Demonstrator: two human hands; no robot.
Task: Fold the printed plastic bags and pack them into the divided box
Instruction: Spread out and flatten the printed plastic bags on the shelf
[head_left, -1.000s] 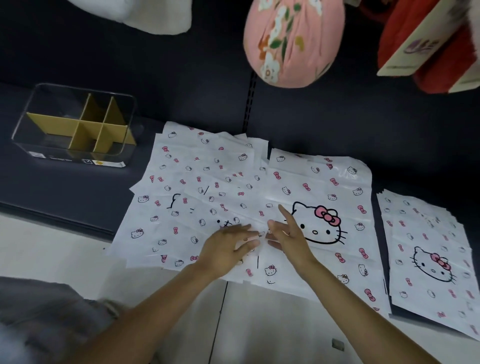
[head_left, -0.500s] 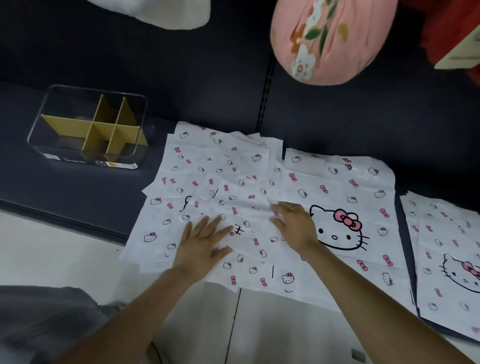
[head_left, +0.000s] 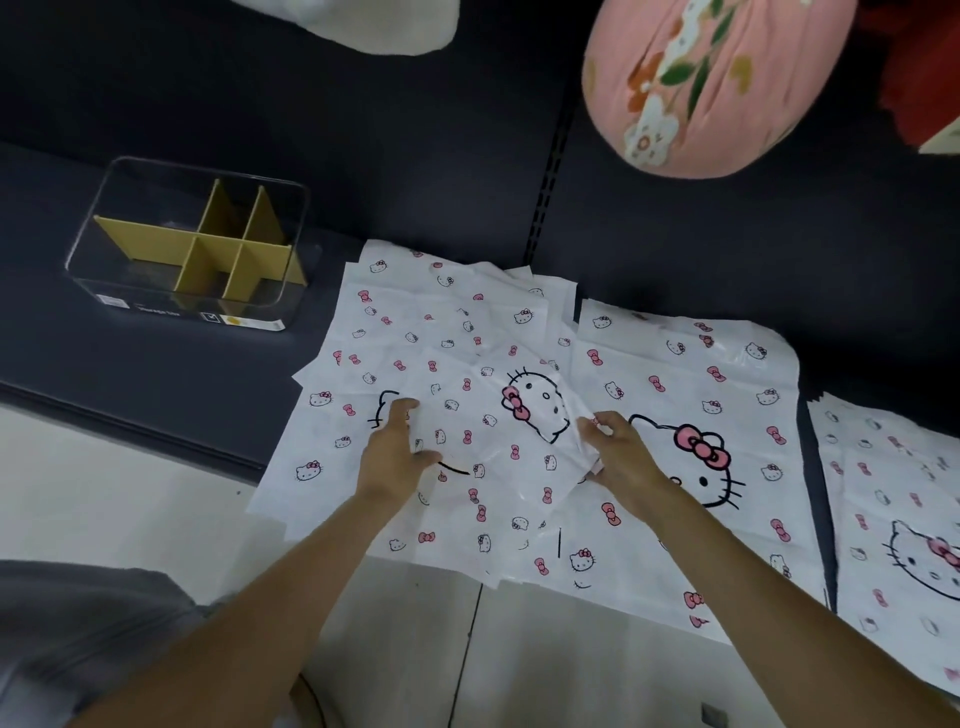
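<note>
Looking down from the head view: white plastic bag printed with pink bows and cat faces (head_left: 457, 415), topmost of a loose pile spread on a dark grey shelf (head_left: 156, 374), its near edge overhanging the shelf front above a pale floor (head_left: 130, 509). Left hand (head_left: 395, 452) resting flat on that bag's left part, fingers straight and slightly spread, thumb out to the right. Right hand (head_left: 618, 457) at the bag's right edge, fingers curled and pinching a raised, crumpled fold of the plastic turned over toward the left, large cat face with pink bow showing on the turned part. Second white printed bag with a large cat face (head_left: 691, 395) lying flat just beside, to the right, partly under the right hand. Third stack of white printed bags (head_left: 893, 499) farther right, apart across a narrow dark gap. Clear rectangular plastic box with yellow card dividers (head_left: 192, 249) standing upright on the shelf, well to the left and behind the pile, compartments holding no bags. Pink round fabric cushion with floral print (head_left: 717, 83) hanging at upper right; white soft object (head_left: 363, 26) at the top edge; grey clothing (head_left: 78, 623) at lower left.
</note>
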